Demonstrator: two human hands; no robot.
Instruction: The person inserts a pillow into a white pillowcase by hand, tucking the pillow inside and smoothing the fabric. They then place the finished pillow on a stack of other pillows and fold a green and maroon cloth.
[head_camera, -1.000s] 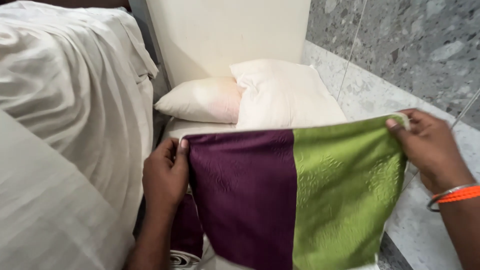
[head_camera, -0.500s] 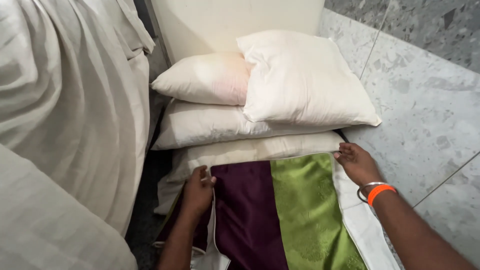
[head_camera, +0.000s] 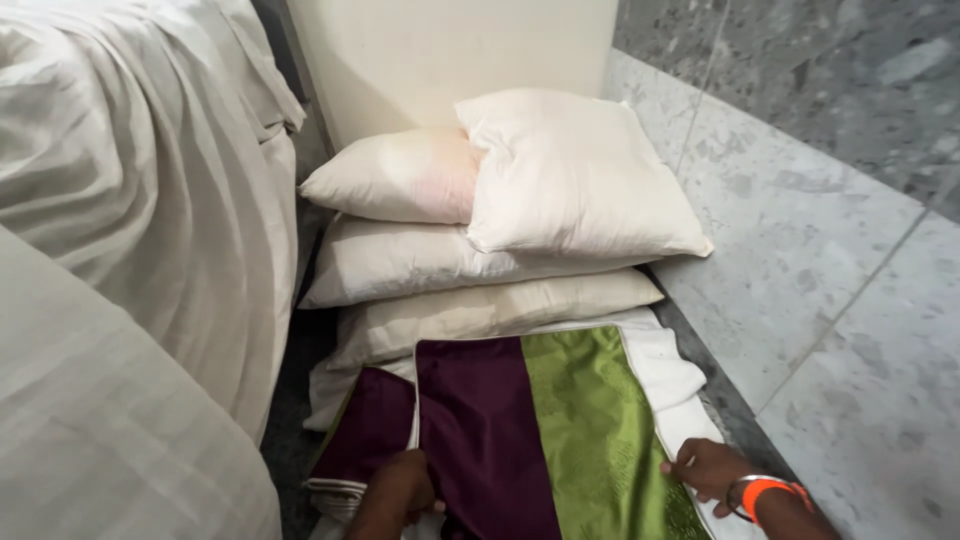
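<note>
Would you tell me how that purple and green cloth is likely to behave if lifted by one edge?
The purple and green cloth would probably droop limply, since it lies flat over the white bedding. Its sheen suggests it may slide. It looks light under the left hand and right hand.

A bedroom — sheeted bed (head_camera: 130, 230), stacked pillows (head_camera: 480, 250) (marble walls (head_camera: 800, 150)).

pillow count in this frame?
4 pillows: square one leaning on top right, smaller one top left, two flat ones stacked beneath. More may lie hidden under the purple-green cloth.
</note>
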